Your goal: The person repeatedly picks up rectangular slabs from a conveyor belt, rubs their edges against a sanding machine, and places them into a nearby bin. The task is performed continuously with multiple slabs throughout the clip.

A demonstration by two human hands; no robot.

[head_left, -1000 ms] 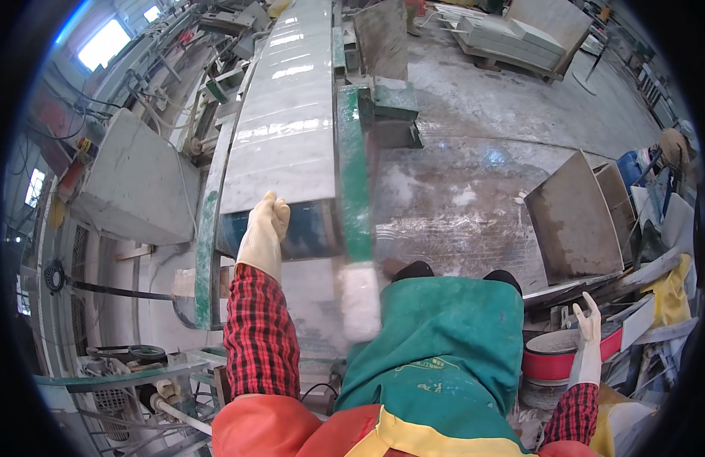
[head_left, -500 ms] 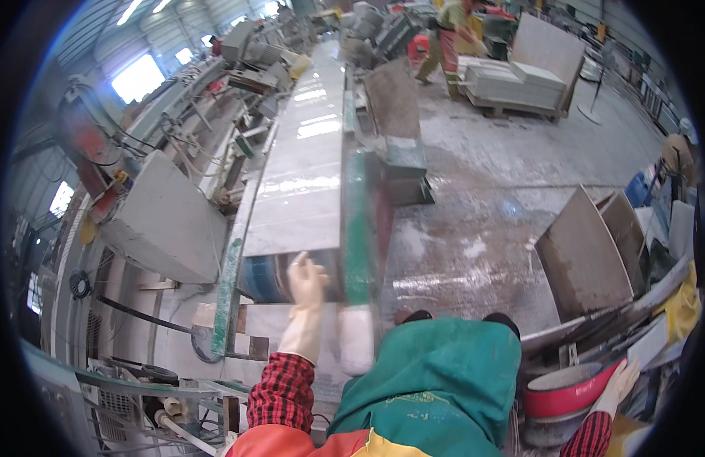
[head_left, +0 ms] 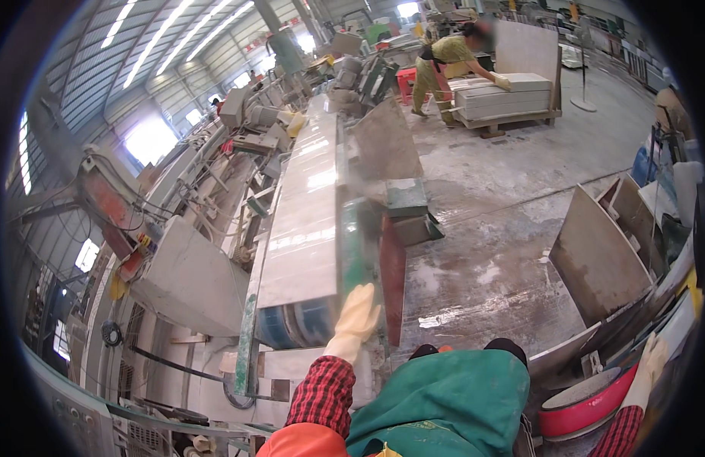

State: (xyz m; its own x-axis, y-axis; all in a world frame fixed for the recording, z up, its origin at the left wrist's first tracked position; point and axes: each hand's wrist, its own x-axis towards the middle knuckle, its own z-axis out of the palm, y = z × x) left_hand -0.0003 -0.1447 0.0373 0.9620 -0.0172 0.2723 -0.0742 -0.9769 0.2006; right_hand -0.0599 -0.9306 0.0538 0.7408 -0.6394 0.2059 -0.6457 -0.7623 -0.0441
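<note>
My left hand, in a pale rubber glove, reaches forward to the near end of the green side rail of a conveyor. Its fingers are stretched out and a little apart, with nothing visible in them; whether they touch the rail I cannot tell. Wet, shiny pale slabs lie in a row along the conveyor, above a blue roller at its near end. Low at the right, my gloved right hand has its fingers extended beside a pale slab, above a red-rimmed round tub.
Brown boards lean at the right. Further off, a co-worker bends over stacked white slabs on a pallet. A large grey panel stands left of the conveyor. A wet concrete floor lies right of it.
My left hand has moved from the roller end rightward to the green rail. My right hand has shifted outward beside the slab. The view has tilted up, and the co-worker now leans over the stack.
</note>
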